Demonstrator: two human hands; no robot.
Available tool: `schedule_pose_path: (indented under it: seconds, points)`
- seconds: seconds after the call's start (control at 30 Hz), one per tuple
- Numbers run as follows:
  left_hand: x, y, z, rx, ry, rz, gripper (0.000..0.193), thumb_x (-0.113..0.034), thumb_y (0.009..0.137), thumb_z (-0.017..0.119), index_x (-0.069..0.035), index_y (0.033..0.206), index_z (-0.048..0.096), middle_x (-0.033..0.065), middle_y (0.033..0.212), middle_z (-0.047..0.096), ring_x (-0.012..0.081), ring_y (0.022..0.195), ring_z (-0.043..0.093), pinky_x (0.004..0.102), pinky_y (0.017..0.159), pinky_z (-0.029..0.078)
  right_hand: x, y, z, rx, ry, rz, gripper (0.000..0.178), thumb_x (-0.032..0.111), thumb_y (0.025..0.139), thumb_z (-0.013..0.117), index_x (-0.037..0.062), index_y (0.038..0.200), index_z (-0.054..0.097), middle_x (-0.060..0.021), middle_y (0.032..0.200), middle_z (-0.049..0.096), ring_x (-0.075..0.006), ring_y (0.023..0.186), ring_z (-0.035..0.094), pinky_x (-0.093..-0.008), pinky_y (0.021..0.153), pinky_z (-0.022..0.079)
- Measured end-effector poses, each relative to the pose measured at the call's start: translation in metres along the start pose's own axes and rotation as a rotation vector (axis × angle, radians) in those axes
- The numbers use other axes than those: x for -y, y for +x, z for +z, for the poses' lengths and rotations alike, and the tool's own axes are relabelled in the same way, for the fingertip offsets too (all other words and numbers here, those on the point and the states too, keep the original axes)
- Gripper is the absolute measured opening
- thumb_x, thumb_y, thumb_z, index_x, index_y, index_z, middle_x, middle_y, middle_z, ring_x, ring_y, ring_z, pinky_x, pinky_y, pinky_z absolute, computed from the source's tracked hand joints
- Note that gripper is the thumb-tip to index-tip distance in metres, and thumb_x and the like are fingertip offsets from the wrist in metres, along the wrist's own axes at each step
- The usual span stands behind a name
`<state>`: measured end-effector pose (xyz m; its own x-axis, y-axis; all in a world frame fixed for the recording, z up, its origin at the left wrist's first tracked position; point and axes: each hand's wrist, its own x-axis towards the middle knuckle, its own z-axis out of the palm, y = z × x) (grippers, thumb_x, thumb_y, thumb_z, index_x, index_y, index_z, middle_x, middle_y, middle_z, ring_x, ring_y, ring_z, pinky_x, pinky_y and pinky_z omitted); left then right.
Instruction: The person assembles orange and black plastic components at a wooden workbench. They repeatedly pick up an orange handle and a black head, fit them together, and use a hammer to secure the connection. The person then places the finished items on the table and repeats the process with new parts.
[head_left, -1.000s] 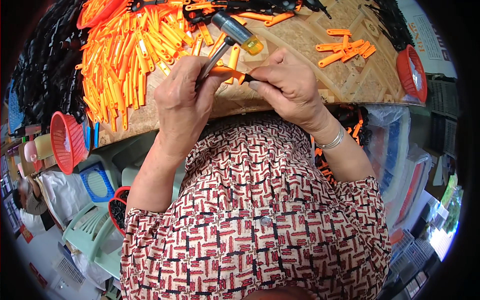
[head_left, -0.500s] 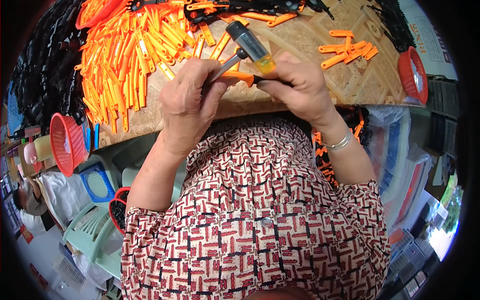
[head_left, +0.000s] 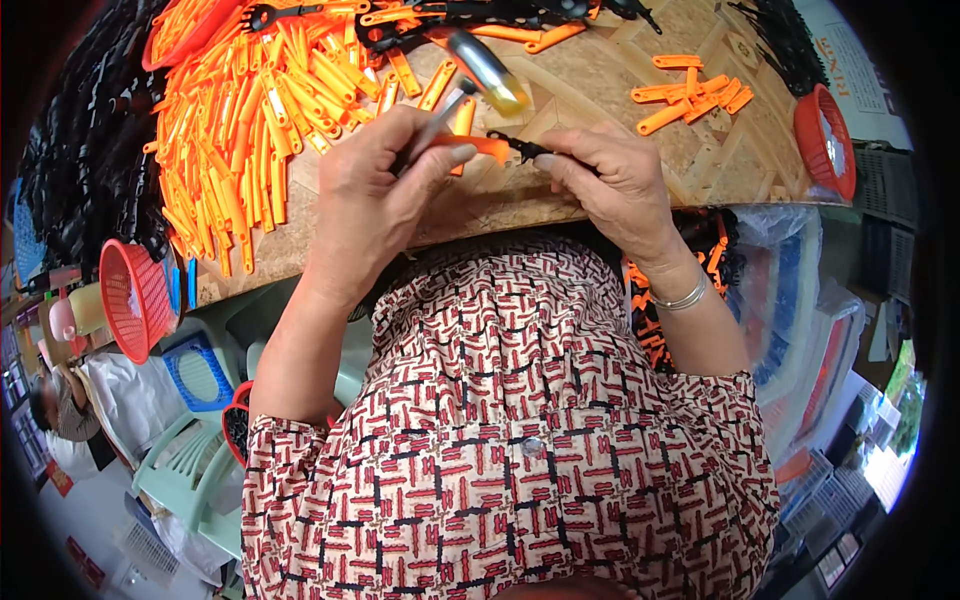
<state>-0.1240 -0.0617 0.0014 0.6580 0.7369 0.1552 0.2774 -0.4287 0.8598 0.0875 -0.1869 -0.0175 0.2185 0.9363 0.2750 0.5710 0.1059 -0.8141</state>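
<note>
My left hand [head_left: 372, 185] is closed around the shaft of a small mallet [head_left: 483, 68], whose dark head has a yellow end and is smeared by motion. Thumb and fingers of that hand also pinch an orange plastic handle [head_left: 487, 147]. Facing its end is a black, notched plastic piece [head_left: 522, 149], gripped by the fingertips of my right hand [head_left: 620, 190]. The two parts meet or nearly meet; I cannot tell whether they are joined. Left of my left hand lies a big pile of orange handles [head_left: 245, 130].
A smaller group of orange handles [head_left: 692, 95] rests on the wood-patterned table [head_left: 585, 80] at the right. Red baskets stand at the right edge [head_left: 826, 145] and left edge [head_left: 135, 300]. Black pieces are heaped at far left [head_left: 95, 150] and along the back.
My right hand has shifted slightly right and down, and more of the black piece shows between the hands. The mallet head has moved a little up and left with my left hand.
</note>
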Motion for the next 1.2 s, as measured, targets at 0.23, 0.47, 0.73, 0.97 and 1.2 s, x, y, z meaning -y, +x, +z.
schedule_pose_path:
  seconds: [0.23, 0.47, 0.73, 0.97, 1.2]
  points:
    - [-0.005, -0.001, 0.002, 0.045, 0.147, 0.173, 0.019, -0.003, 0.084, 0.076, -0.002, 0.101, 0.066, 0.0115, 0.082, 0.064, 0.0235, 0.072, 0.066, 0.0329, 0.065, 0.052, 0.013, 0.002, -0.001, 0.114, 0.365, 0.31, 0.017, 0.001, 0.089, 0.07, -0.004, 0.105, 0.075, -0.0036, 0.072, 0.069, -0.0057, 0.062, 0.063, -0.0223, 0.055, 0.049]
    - [-0.004, -0.003, 0.004, 0.014, 0.224, 0.34, 0.017, -0.002, 0.084, 0.076, -0.002, 0.096, 0.064, 0.0113, 0.081, 0.063, 0.0252, 0.071, 0.066, 0.0349, 0.063, 0.052, 0.006, 0.003, -0.005, 0.235, 0.493, 0.418, 0.015, 0.005, 0.093, 0.07, -0.0011, 0.105, 0.075, 0.0005, 0.069, 0.065, -0.0038, 0.059, 0.06, -0.0189, 0.053, 0.047]
    - [-0.004, -0.011, -0.001, 0.055, 0.175, 0.185, 0.017, -0.002, 0.084, 0.075, -0.002, 0.098, 0.065, 0.0113, 0.08, 0.063, 0.0246, 0.072, 0.067, 0.0345, 0.064, 0.051, 0.007, 0.007, -0.003, 0.293, 0.506, 0.456, 0.015, 0.01, 0.094, 0.072, -0.0001, 0.105, 0.075, 0.002, 0.069, 0.065, -0.0025, 0.059, 0.059, -0.0178, 0.051, 0.046]
    - [-0.003, -0.01, -0.001, 0.044, 0.165, 0.192, 0.016, -0.002, 0.084, 0.074, -0.002, 0.098, 0.065, 0.0114, 0.081, 0.063, 0.0254, 0.073, 0.067, 0.0352, 0.066, 0.052, 0.007, 0.009, -0.002, 0.291, 0.51, 0.46, 0.014, 0.009, 0.094, 0.072, 0.0004, 0.105, 0.075, 0.0024, 0.068, 0.064, -0.0022, 0.059, 0.059, -0.0177, 0.05, 0.045]
    - [-0.007, -0.009, 0.002, 0.001, 0.237, 0.214, 0.016, -0.003, 0.083, 0.074, -0.002, 0.094, 0.064, 0.0117, 0.081, 0.063, 0.0276, 0.073, 0.067, 0.0363, 0.064, 0.051, 0.004, 0.005, 0.005, 0.238, 0.479, 0.357, 0.013, 0.005, 0.094, 0.071, -0.0005, 0.105, 0.074, 0.0022, 0.067, 0.063, -0.0018, 0.059, 0.056, -0.0193, 0.05, 0.043]
